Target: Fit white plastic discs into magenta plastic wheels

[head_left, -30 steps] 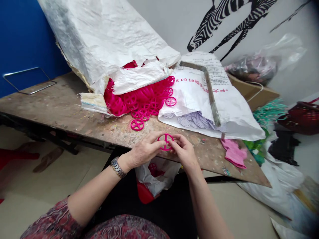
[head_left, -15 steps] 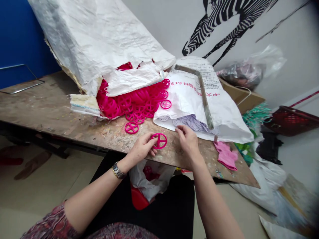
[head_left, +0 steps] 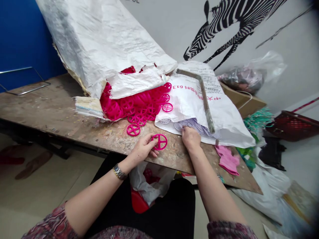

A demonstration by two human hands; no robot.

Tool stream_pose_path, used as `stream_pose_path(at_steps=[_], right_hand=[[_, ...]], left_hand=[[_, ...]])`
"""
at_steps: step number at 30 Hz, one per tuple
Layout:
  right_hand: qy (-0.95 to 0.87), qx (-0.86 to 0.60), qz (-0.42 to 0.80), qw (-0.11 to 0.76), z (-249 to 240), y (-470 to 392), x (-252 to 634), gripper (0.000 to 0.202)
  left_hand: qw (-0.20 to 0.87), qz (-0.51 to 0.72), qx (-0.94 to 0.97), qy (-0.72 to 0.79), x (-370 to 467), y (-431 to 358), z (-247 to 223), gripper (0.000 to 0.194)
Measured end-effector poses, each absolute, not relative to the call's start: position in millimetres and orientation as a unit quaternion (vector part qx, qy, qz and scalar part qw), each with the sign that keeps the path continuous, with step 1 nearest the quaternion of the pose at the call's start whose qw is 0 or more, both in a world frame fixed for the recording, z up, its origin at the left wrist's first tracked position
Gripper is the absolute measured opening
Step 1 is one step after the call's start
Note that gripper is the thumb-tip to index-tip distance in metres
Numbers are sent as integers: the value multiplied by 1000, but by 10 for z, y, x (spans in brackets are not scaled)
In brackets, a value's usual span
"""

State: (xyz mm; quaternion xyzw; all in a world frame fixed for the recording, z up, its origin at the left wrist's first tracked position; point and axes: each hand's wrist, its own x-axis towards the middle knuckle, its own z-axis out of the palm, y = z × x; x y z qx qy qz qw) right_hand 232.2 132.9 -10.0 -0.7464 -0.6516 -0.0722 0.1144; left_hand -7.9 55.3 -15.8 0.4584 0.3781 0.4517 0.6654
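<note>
My left hand (head_left: 142, 146) pinches a magenta plastic wheel (head_left: 160, 142) with cross spokes between thumb and fingers, just above the table's front edge. My right hand (head_left: 191, 137) is closed, its fingertips at the edge of several lavender discs (head_left: 190, 123) with patterned rims. These discs poke out of the mouth of a flat white printed sack (head_left: 184, 99); what the right fingers grip is hidden. Behind the left hand, a heap of magenta wheels (head_left: 139, 103) spills from a large white woven sack (head_left: 107, 39). One loose wheel (head_left: 133, 130) lies closest to that hand.
A bent metal bar (head_left: 205, 99) rests across the printed sack. At the right of the worn wooden table (head_left: 94, 136) lies a pink cloth piece (head_left: 228, 160). A white bag (head_left: 152, 186) with magenta pieces sits below the table edge, between the legs.
My right hand has moved slightly forward and right to the lavender discs, its fingers curling in. The left hand keeps the magenta wheel in nearly the same place. The view has shifted slightly.
</note>
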Motion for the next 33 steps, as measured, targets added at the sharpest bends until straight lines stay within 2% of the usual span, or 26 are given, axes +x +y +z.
stream_pose_path(at_steps=[6,10,13,16,19,23,29,33], right_hand=[[-628,-743,-61,224,84,1096,2426,33],[-581,-682,130,424,146,832,2333,30],[-536,-623,268,503,148,593,2163,31],[-519,-593,330,520,132,385,1982,31],[-515,-594,339,517,100,241,1848,28],[-539,-594,330,497,64,122,1746,23],[-600,-605,237,466,49,22,1664,19],[-582,-596,273,482,68,-27,1626,24]], left_hand=[[681,449,433,382,-74,577,-177,35],[687,444,424,389,-61,583,-156,31],[687,439,425,393,-55,578,-132,29],[687,433,429,396,-54,552,-102,29],[694,425,436,384,-43,490,-67,32],[709,402,455,359,-4,370,-39,33],[680,403,513,335,10,257,-81,35],[666,411,531,323,-27,219,-113,32]])
